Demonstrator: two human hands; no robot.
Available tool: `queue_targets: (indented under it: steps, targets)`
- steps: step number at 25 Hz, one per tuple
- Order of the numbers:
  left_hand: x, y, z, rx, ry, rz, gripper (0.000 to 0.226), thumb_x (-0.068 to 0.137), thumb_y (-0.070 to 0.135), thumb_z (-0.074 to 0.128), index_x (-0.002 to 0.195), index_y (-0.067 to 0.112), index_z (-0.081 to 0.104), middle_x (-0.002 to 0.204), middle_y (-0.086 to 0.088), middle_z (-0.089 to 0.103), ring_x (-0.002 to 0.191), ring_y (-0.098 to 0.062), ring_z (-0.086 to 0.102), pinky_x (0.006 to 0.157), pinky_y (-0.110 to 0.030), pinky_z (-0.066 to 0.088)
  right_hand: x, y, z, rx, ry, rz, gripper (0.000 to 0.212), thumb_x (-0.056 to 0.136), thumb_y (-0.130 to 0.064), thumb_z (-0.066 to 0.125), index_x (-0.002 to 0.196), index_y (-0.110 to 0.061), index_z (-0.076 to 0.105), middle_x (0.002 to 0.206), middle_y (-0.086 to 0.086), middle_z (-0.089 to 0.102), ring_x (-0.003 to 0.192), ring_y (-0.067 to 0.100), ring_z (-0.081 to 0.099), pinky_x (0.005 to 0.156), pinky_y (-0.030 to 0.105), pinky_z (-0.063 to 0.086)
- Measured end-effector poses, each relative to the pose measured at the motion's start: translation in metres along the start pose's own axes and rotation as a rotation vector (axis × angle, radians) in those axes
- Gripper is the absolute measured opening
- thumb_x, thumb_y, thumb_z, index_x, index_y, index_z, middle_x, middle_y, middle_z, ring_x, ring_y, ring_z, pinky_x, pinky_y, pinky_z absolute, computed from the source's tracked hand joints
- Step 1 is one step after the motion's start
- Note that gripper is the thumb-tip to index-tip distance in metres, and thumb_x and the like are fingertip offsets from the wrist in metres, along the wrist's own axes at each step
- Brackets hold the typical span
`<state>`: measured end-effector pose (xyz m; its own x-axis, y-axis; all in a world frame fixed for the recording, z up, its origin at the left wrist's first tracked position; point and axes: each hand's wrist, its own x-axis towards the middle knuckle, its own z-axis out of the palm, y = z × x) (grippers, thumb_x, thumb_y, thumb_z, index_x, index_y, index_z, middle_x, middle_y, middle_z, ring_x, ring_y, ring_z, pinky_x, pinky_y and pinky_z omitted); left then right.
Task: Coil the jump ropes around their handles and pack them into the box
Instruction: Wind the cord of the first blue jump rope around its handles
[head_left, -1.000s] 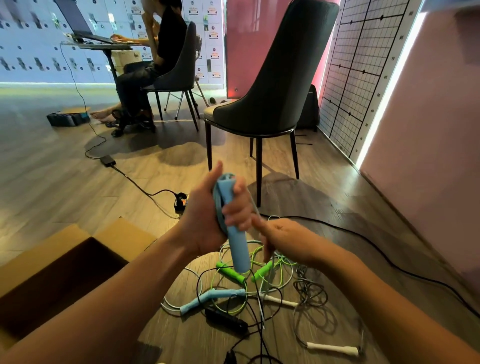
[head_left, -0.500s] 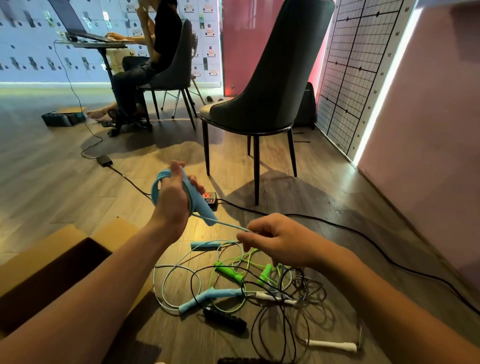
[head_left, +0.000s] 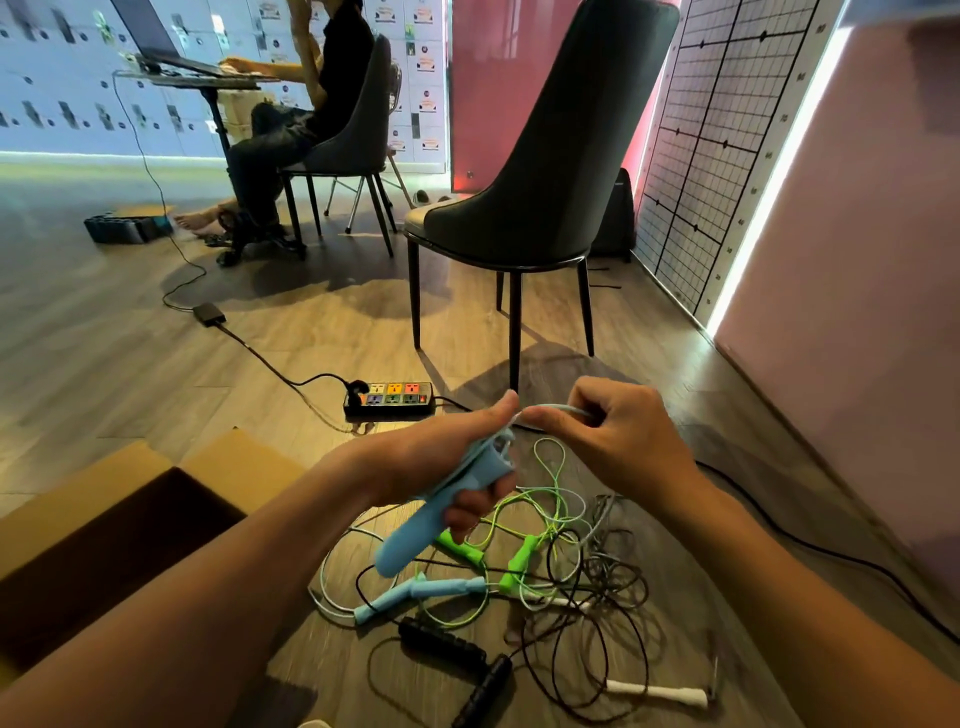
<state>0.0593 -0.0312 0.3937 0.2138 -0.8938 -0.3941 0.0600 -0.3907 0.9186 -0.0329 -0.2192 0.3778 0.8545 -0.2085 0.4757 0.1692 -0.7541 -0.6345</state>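
Now that the right hand (head_left: 623, 441), pinching the rope (head_left: 557, 409), has closed back on the handle (head_left: 410, 535) the left hand (head_left: 431, 462) grips, another wrap lands, right of the box (head_left: 78, 501).

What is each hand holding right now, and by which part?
Left hand grips the blue jump-rope handle around its upper half. Right hand pinches its pale cord just past the handle's top.
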Motion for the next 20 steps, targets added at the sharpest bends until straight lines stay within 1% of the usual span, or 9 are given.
queue_targets:
  steps: [2, 4, 6, 8, 11, 13, 16, 18, 20]
  targets:
    - [-0.006, 0.007, 0.002, -0.259, -0.112, 0.158, 0.068, 0.093, 0.07, 0.024, 0.068, 0.012, 0.05, 0.049, 0.0, 0.039, 0.042, -0.014, 0.041, 0.052, -0.027, 0.045, 0.001, 0.005, -0.001, 0.098, -0.104, 0.122, 0.065, 0.073, -0.079, 0.053, 0.054, -0.018, 0.042, 0.047, -0.011, 0.036, 0.045, 0.004, 0.032, 0.049, 0.025, 0.029]
    - [-0.011, 0.011, -0.003, -0.583, -0.216, 0.371, 0.063, 0.097, 0.064, 0.024, 0.072, 0.012, 0.05, 0.05, 0.002, 0.041, 0.043, -0.013, 0.044, 0.054, -0.028, 0.047, 0.0, 0.013, 0.004, 0.138, -0.275, 0.249, 0.073, 0.074, -0.088, 0.04, 0.057, -0.017, 0.044, 0.052, -0.004, 0.036, 0.048, 0.01, 0.033, 0.055, 0.028, 0.032]
    - [-0.015, 0.014, -0.01, -0.854, -0.214, 0.584, 0.055, 0.102, 0.056, 0.023, 0.081, 0.012, 0.051, 0.056, 0.001, 0.041, 0.048, -0.013, 0.047, 0.058, -0.029, 0.049, -0.004, 0.017, 0.011, 0.07, -0.424, 0.315, 0.075, 0.075, -0.089, 0.031, 0.061, -0.017, 0.047, 0.057, 0.001, 0.039, 0.051, 0.014, 0.036, 0.059, 0.032, 0.036]
    - [-0.015, 0.013, -0.016, -1.048, -0.039, 0.757, 0.045, 0.104, 0.048, 0.027, 0.091, 0.012, 0.051, 0.064, 0.001, 0.042, 0.056, -0.013, 0.047, 0.064, -0.029, 0.051, -0.007, 0.016, 0.017, 0.023, -0.518, 0.341, 0.071, 0.081, -0.083, 0.028, 0.065, -0.018, 0.051, 0.061, 0.002, 0.044, 0.055, 0.015, 0.041, 0.06, 0.033, 0.041]
    - [-0.008, 0.007, -0.028, -1.234, 0.361, 0.887, 0.039, 0.105, 0.046, 0.031, 0.1, 0.012, 0.049, 0.073, -0.001, 0.046, 0.065, -0.015, 0.05, 0.072, -0.032, 0.054, -0.01, 0.005, 0.026, -0.01, -0.593, 0.337, 0.061, 0.097, -0.064, 0.032, 0.071, -0.014, 0.054, 0.068, 0.003, 0.053, 0.057, 0.016, 0.053, 0.053, 0.028, 0.049]
    - [-0.001, 0.002, -0.038, -1.188, 0.642, 0.882, 0.038, 0.104, 0.05, 0.031, 0.102, 0.014, 0.045, 0.071, -0.002, 0.048, 0.066, -0.016, 0.05, 0.076, -0.034, 0.053, -0.012, -0.002, 0.032, -0.047, -0.631, 0.282, 0.057, 0.1, -0.059, 0.036, 0.075, -0.013, 0.057, 0.076, 0.007, 0.06, 0.061, 0.019, 0.061, 0.052, 0.028, 0.052]
    - [0.006, -0.007, -0.051, -0.983, 0.949, 0.784, 0.031, 0.104, 0.048, 0.037, 0.103, 0.018, 0.046, 0.068, 0.001, 0.047, 0.062, -0.014, 0.05, 0.073, -0.033, 0.05, -0.013, -0.013, 0.035, -0.084, -0.639, 0.179, 0.046, 0.101, -0.057, 0.041, 0.07, -0.026, 0.057, 0.073, 0.001, 0.064, 0.065, 0.02, 0.061, 0.063, 0.039, 0.052]
    - [0.007, -0.015, -0.055, -0.655, 1.093, 0.701, 0.026, 0.105, 0.043, 0.039, 0.096, 0.02, 0.049, 0.068, 0.003, 0.049, 0.062, -0.012, 0.052, 0.07, -0.033, 0.047, -0.012, -0.018, 0.031, -0.057, -0.615, 0.103, 0.041, 0.1, -0.052, 0.047, 0.064, -0.033, 0.053, 0.061, -0.006, 0.055, 0.056, 0.01, 0.05, 0.058, 0.035, 0.044]
    - [0.005, -0.022, -0.053, -0.188, 1.111, 0.554, 0.024, 0.106, 0.035, 0.038, 0.093, 0.018, 0.05, 0.074, -0.003, 0.052, 0.069, -0.017, 0.053, 0.072, -0.036, 0.045, -0.012, -0.023, 0.026, 0.026, -0.536, -0.012, 0.034, 0.101, -0.044, 0.052, 0.069, -0.034, 0.058, 0.056, -0.008, 0.051, 0.051, 0.007, 0.044, 0.053, 0.03, 0.038]
